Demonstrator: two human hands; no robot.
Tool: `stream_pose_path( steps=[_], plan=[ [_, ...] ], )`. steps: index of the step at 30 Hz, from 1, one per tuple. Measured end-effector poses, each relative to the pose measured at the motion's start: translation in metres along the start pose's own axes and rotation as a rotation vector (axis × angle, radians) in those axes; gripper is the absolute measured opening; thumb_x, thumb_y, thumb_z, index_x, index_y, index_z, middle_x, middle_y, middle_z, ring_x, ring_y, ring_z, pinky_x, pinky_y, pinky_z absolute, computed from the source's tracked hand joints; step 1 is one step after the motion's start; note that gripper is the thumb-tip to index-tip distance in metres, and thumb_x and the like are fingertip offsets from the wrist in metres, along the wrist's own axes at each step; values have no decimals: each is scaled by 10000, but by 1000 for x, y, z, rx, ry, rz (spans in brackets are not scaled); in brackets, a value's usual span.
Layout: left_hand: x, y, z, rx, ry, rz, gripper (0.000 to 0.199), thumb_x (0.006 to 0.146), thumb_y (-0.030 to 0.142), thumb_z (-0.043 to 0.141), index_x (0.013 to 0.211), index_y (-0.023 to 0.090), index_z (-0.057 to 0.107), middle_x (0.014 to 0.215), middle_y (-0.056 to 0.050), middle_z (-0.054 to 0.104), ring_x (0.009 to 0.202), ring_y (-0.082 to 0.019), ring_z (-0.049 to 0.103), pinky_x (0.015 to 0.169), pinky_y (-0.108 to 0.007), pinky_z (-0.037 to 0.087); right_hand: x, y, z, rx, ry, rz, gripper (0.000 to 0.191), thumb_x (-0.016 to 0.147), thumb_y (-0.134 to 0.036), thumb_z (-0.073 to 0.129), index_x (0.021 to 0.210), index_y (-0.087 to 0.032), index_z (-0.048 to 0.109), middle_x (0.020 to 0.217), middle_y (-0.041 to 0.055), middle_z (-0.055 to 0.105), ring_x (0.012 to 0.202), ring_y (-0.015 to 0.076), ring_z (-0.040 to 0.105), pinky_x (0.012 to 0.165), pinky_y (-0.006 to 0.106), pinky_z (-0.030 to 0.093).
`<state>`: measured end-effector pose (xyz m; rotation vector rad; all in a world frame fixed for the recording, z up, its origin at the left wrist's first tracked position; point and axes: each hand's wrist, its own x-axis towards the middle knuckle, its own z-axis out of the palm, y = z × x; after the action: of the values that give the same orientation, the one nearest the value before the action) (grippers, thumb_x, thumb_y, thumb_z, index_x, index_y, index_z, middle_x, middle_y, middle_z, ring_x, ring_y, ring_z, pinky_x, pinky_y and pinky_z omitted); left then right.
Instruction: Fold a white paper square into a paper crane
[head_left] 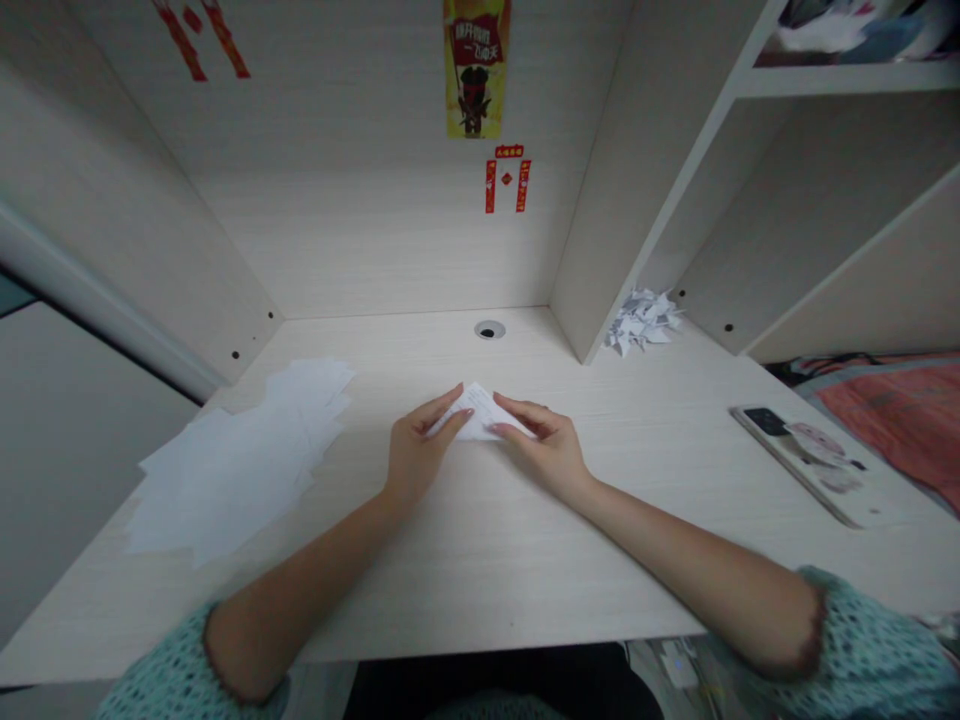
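Observation:
A small white folded paper [475, 410], roughly triangular with its point toward the back panel, is held between both hands over the middle of the desk. Faint printed or written lines show on its upper part. My left hand [424, 440] pinches the paper's left side between thumb and fingers. On the right side, my right hand [546, 440] grips it the same way, thumb on the near face. The fingers behind the paper are partly hidden.
White paper sheets [240, 465] lie spread on the desk's left. Folded paper pieces [643, 320] are heaped by the divider [600, 240] at the back right. A phone [810, 460] lies on the right, near a red and grey cloth [900, 415]. A cable hole [490, 329] sits at the back.

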<state>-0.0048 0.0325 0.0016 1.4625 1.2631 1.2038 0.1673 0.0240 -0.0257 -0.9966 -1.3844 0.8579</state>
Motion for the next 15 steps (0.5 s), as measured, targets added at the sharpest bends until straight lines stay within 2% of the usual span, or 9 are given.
stream_pose_path(
  steps=[2, 4, 7, 9, 10, 12, 14, 15],
  plan=[
    [1, 1, -1, -49, -27, -25, 565, 731, 421, 644, 1246, 216, 534, 905, -34, 728, 856, -214, 663, 785, -327, 514, 1, -1, -2, -113, -66, -89, 469, 667, -313, 747, 1122, -291, 635, 1125, 57, 655, 1023, 241, 598, 911, 406, 453],
    [4, 3, -2, -88, -55, -50, 621, 731, 440, 637, 1288, 215, 479, 945, -53, 717, 853, -217, 662, 734, -319, 526, 3, -3, -5, -198, -75, -146, 394, 700, -311, 722, 1088, -302, 653, 1142, 51, 646, 1057, 238, 580, 943, 417, 428],
    [7, 5, -4, 26, -67, -22, 472, 697, 458, 656, 1115, 241, 625, 1275, -69, 560, 1119, -254, 551, 821, -316, 499, 5, -3, -7, -246, -5, -184, 125, 748, -303, 679, 862, -294, 728, 1087, 36, 672, 1021, 229, 591, 939, 417, 421],
    [9, 6, -7, 161, -72, 47, 324, 684, 457, 663, 927, 247, 705, 1314, -35, 526, 1201, -258, 478, 901, -314, 453, 6, -2, -7, -230, 41, -159, 73, 750, -308, 674, 769, -269, 733, 979, 36, 705, 945, 224, 611, 898, 398, 436],
    [10, 5, -8, 208, -86, 72, 283, 695, 458, 650, 870, 247, 717, 1243, -34, 583, 1160, -254, 511, 901, -316, 448, 7, -1, -7, -204, 51, -118, 92, 754, -318, 668, 760, -253, 731, 914, 39, 715, 889, 219, 622, 851, 379, 455],
    [11, 3, -11, 235, -122, 77, 284, 738, 470, 596, 835, 233, 717, 972, -42, 698, 934, -231, 619, 802, -315, 482, 7, 2, -7, -116, 66, -15, 165, 766, -348, 647, 853, -228, 718, 791, 36, 711, 742, 195, 629, 706, 327, 486],
    [13, -2, -13, 201, -148, 25, 341, 768, 496, 543, 810, 198, 703, 722, -35, 689, 680, -194, 620, 621, -286, 487, 6, 4, -6, -27, 61, 40, 341, 774, -362, 635, 1089, -233, 631, 777, 26, 701, 661, 169, 619, 605, 287, 483],
    [14, -5, -13, 164, -145, -6, 366, 767, 507, 536, 792, 177, 693, 662, -32, 666, 612, -177, 598, 555, -267, 467, 6, 4, -6, -1, 43, 29, 444, 763, -360, 649, 1182, -243, 564, 826, 30, 700, 678, 166, 623, 603, 281, 487]
  ],
)
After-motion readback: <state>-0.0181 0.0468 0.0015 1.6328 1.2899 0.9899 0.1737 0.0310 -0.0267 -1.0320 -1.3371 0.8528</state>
